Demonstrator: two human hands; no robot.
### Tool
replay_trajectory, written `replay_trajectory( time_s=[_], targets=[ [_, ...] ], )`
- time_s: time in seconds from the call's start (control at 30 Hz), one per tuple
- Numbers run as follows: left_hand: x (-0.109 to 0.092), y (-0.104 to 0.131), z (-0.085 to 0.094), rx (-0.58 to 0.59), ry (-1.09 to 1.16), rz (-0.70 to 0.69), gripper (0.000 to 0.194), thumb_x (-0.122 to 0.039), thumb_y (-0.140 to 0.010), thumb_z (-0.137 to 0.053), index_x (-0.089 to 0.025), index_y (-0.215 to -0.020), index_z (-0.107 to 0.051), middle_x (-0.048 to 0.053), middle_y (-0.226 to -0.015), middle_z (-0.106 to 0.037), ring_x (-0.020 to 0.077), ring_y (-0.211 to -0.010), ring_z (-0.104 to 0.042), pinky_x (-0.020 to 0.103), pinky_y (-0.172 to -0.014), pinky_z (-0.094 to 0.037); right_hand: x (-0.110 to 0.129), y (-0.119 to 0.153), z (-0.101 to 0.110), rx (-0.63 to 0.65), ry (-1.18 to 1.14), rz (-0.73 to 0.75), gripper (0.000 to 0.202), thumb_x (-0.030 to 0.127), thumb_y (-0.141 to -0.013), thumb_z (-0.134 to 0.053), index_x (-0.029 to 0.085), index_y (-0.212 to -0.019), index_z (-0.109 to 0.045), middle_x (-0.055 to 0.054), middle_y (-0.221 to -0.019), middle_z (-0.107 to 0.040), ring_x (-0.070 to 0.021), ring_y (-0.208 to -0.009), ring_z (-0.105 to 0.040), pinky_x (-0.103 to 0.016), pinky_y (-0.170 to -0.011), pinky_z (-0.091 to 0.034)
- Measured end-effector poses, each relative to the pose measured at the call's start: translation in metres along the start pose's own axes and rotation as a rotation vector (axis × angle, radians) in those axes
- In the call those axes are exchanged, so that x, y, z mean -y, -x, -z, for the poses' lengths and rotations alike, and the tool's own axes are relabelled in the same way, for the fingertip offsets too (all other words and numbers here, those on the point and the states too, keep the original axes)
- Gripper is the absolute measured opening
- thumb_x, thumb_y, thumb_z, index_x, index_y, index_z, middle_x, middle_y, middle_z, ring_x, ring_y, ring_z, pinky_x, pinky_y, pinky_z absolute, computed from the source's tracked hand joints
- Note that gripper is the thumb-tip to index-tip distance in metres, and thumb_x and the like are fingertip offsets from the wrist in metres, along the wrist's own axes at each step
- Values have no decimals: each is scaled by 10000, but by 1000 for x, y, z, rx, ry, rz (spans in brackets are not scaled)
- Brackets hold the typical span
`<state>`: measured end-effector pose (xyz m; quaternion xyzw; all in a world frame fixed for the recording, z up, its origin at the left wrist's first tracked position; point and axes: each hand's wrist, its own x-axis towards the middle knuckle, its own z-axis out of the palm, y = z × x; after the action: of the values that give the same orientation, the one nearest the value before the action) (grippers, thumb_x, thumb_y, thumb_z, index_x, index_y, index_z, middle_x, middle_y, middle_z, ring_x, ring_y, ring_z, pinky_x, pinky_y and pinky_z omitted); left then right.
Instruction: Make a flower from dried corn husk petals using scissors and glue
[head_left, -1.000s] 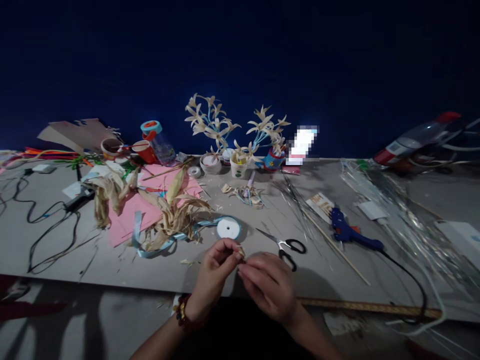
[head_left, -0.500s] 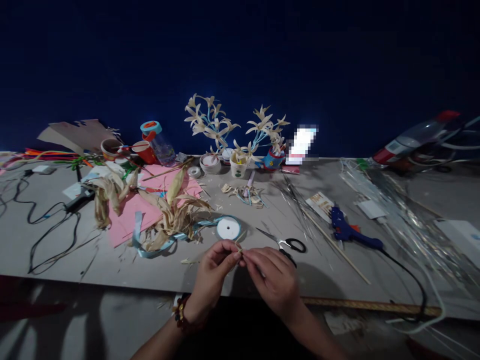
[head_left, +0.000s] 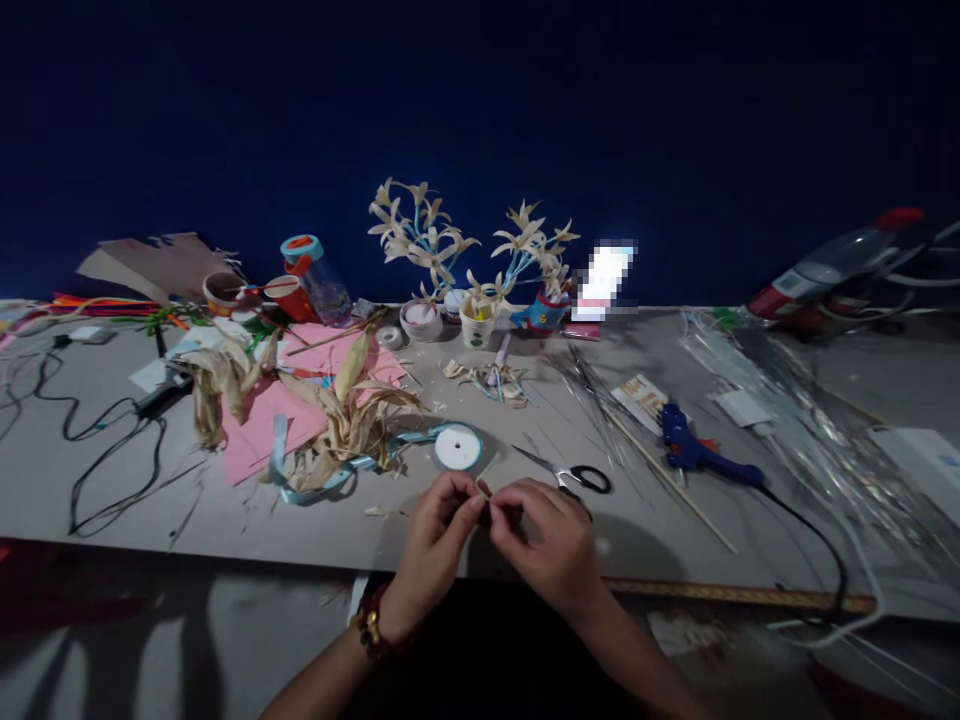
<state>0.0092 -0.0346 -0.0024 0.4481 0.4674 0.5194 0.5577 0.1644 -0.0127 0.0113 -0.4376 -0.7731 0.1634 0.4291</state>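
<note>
Near the front edge of the table, my left hand (head_left: 435, 532) and my right hand (head_left: 546, 540) meet fingertip to fingertip. Both pinch a thin pale strip (head_left: 485, 488), which looks like corn husk; most of it is hidden by the fingers. Just beyond the hands lies a white ribbon spool (head_left: 456, 447) with light blue ribbon (head_left: 315, 494) trailing left. Black-handled scissors (head_left: 559, 470) rest beside my right hand, their blades pointing left. Dried corn husks (head_left: 341, 440) are heaped left of the spool.
Husk flowers (head_left: 424, 235) stand in small pots, including a white cup (head_left: 477, 325), along the back wall. A blue glue gun (head_left: 701, 450) with a cord lies right, near thin wires (head_left: 817, 430). Pink paper (head_left: 262, 425) and black cables (head_left: 112, 430) lie left.
The view has tipped slightly, so the table sits a little higher. My fingertips have shifted slightly on the pale strip, with a small gap now showing between the two hands.
</note>
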Motion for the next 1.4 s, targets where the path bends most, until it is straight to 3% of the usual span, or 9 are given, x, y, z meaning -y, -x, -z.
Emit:
replay_trajectory(
  time_s=[0.3,0.4,0.57,0.73,0.87,1.03,1.23,1.4],
  targets=[
    [-5,3,-2,63,74,71,204,-349,-942,-651,-172,-870,-579,-25,-736,-592,96,-634,-564,221,-642,-468,-7,7,-2,67,-644,-458,77,196,-785,-639,203,-709,-637,24,-633,-622,-113,-523,-546,-217,-506,-438],
    [-6,3,-2,59,88,73,199,-345,-933,-665,-169,-879,-588,-22,-751,-596,88,-619,-564,216,-632,-469,-10,12,-5,73,-751,-523,85,237,-802,-656,200,-728,-633,29,-634,-592,-109,-518,-507,-219,-500,-421],
    [-8,4,-1,22,0,36,197,-352,-934,-655,-170,-880,-599,-18,-761,-588,89,-621,-554,208,-608,-463,-10,9,-4,53,-689,-420,73,216,-803,-648,205,-734,-627,19,-672,-599,-130,-600,-552,-231,-565,-440],
    [-7,6,3,1,-129,-24,155,-321,-938,-645,-172,-902,-626,2,-803,-610,99,-655,-551,211,-618,-464,-7,4,2,121,-494,-280,92,133,-797,-623,217,-760,-614,26,-680,-596,-136,-630,-566,-245,-617,-443],
    [-6,7,2,33,-53,22,168,-330,-933,-654,-175,-883,-617,-3,-794,-597,96,-657,-543,200,-602,-462,-9,8,1,92,-571,-192,126,106,-815,-606,227,-781,-607,18,-714,-603,-147,-657,-571,-262,-637,-453],
    [-7,7,0,41,46,80,190,-345,-926,-667,-174,-872,-603,-13,-764,-585,93,-647,-543,186,-578,-452,-11,11,-3,95,-747,-237,103,141,-840,-583,237,-805,-594,19,-735,-581,-156,-691,-564,-266,-642,-452],
    [-3,9,3,9,-76,-16,132,-307,-937,-656,-176,-924,-646,18,-843,-633,114,-729,-578,202,-627,-466,-7,6,2,193,-608,-265,121,136,-837,-633,225,-799,-561,12,-774,-586,-156,-729,-562,-276,-693,-444],
    [-5,9,3,12,46,10,166,-345,-932,-661,-180,-931,-646,-1,-779,-621,102,-659,-582,189,-575,-468,-10,6,3,112,-757,-285,129,221,-886,-670,218,-780,-597,17,-725,-570,-142,-668,-538,-252,-619,-432]
  ],
)
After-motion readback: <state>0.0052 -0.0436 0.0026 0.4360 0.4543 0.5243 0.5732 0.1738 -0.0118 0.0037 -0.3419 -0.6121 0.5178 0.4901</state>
